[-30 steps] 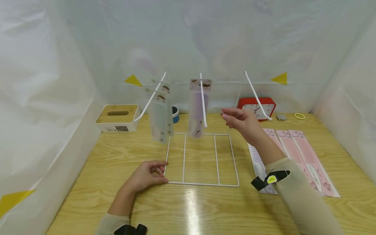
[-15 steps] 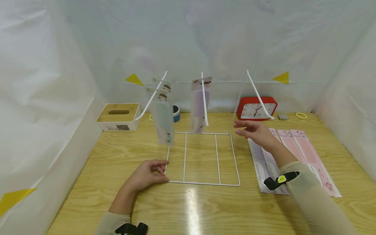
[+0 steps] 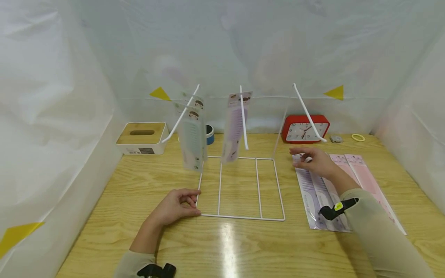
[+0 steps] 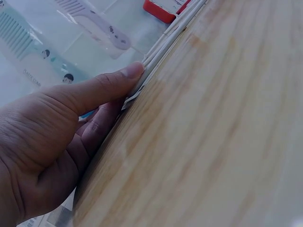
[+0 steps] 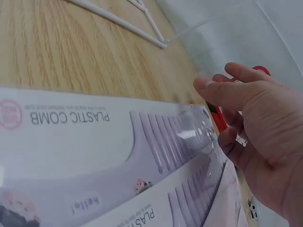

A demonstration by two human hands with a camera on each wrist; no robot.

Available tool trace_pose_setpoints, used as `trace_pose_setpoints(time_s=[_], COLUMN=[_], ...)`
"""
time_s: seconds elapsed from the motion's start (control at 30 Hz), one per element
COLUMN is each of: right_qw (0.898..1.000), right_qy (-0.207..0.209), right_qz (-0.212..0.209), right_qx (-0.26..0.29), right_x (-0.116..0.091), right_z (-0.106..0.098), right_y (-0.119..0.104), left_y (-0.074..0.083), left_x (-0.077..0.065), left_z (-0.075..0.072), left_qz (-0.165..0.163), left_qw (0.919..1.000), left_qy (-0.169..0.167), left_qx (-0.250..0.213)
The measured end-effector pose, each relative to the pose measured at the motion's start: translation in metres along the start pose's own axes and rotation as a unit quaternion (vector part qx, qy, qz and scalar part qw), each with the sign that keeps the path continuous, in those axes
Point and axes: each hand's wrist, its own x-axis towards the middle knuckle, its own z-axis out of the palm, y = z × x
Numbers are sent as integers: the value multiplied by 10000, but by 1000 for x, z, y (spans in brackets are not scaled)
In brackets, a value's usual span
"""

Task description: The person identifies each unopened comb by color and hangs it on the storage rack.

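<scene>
My left hand (image 3: 177,206) pinches the front-left corner of a white wire display rack (image 3: 240,217). In the left wrist view, the thumb (image 4: 125,75) presses on the wire. Two packaged green combs (image 3: 192,141) hang on the rack's left hook, and a packaged purple comb (image 3: 235,123) on its middle hook. The right hook (image 3: 307,110) carries nothing. Over the top ends of flat packaged purple combs (image 3: 307,197), my right hand (image 3: 318,162) hovers with loosely bent fingers and holds nothing. The right wrist view shows the nearest comb package (image 5: 156,142) just below the fingertips.
Packaged pink combs (image 3: 361,170) lie right of the purple ones, partly under my forearm. Along the back stand a tissue box (image 3: 142,139), a blue roll (image 3: 210,137) and a red clock (image 3: 306,129). A yellow ring (image 3: 358,137) and small grey object (image 3: 335,139) lie back right.
My right hand has moved right and down, from near the right hook to above the purple combs. The hanging combs have swayed slightly. My left hand has stayed on the rack corner.
</scene>
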Motion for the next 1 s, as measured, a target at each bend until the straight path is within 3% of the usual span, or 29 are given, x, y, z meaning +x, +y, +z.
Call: trace_pose_setpoints(time_s=[0.13, 0.4, 0.67, 1.0], right_qw=[9999, 9970, 9960, 9935], right_qy=[-47, -113, -27, 876], right_qz=[105, 769, 744, 724], right_qx=[-107, -68, -484, 48], right_x=[2, 3, 5, 5], right_z=[-2, -4, -4, 4], right_y=[9, 23, 26, 25], left_y=[0, 1, 2, 3], left_x=[0, -1, -1, -1], left_z=[-1, -1, -2, -1], left_qz=[33, 6, 55, -51], left_qw=[10000, 10000, 9999, 9999], left_qy=[7, -50, -23, -8], left_qx=[22, 27, 83, 140])
